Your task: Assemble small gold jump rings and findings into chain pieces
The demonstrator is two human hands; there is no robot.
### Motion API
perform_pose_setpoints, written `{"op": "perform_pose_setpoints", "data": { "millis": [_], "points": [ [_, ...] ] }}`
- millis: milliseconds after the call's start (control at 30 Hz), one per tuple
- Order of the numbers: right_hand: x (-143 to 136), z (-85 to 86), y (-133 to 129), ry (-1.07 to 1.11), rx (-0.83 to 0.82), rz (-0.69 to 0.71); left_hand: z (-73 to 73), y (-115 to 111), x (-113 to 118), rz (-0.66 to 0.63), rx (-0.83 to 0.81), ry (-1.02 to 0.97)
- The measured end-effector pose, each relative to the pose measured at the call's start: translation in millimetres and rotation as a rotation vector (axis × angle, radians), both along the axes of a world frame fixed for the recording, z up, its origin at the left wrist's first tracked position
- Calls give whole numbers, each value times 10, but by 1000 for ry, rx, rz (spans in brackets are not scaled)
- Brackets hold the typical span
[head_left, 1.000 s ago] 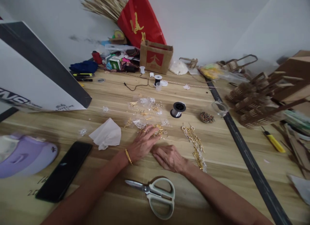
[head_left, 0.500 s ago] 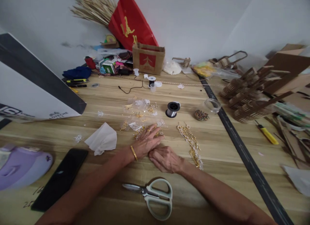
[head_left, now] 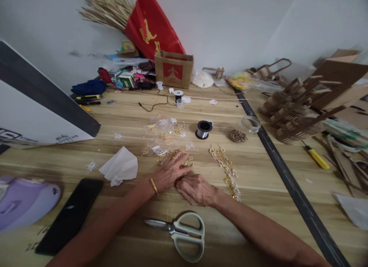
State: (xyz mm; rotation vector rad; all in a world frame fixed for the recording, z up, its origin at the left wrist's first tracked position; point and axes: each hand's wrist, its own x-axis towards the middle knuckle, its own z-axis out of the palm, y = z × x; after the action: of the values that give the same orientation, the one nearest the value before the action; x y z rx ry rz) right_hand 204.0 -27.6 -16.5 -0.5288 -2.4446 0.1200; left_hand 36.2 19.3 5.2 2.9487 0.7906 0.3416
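Observation:
My left hand (head_left: 169, 174) lies palm down, fingers stretched and spread over a pile of small gold chain pieces and beads (head_left: 164, 158). Its thumb side meets my right hand (head_left: 197, 190), whose fingers are curled closed; whatever they pinch is hidden. To the right lie gold and silver chains (head_left: 225, 168) with rings at their top ends. Small clear bags of gold and silver findings (head_left: 164, 133) are spread beyond the hands. A spool of silver wire (head_left: 203, 129) stands past them. White-handled scissors (head_left: 188, 236) rest nearer to me, blades pointing left.
A crumpled white tissue (head_left: 120, 167), a black phone (head_left: 70, 215) and a lilac object (head_left: 27, 201) lie left. A clear round container (head_left: 250, 125) stands beside a heap of coloured beads (head_left: 238, 135). Small woven baskets (head_left: 293, 113) and a yellow-handled tool (head_left: 317, 157) are right.
My left hand and wrist have shifted slightly left and down, its fingers still over the gold pieces. My right hand stays closed in nearly the same place. The whole view has shifted slightly.

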Motion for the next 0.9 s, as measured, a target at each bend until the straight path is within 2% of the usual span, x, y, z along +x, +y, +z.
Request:
{"op": "perform_pose_setpoints", "data": {
  "millis": [167, 400, 633, 900],
  "points": [
    [-5, -19, -2, -2, 2, -9, -4, -54, -59, -10, 17, 12],
    [-10, -16, 3, -16, -25, 10, -4, 0, 5, 15, 23, -17],
    [-8, 6, 5, -25, 5, -8, -74, 40, 21, -32, 3, -2],
    [-6, 19, 5, -20, -14, -2, -57, 10, -40, -40, 8, 2]
  ]
}}
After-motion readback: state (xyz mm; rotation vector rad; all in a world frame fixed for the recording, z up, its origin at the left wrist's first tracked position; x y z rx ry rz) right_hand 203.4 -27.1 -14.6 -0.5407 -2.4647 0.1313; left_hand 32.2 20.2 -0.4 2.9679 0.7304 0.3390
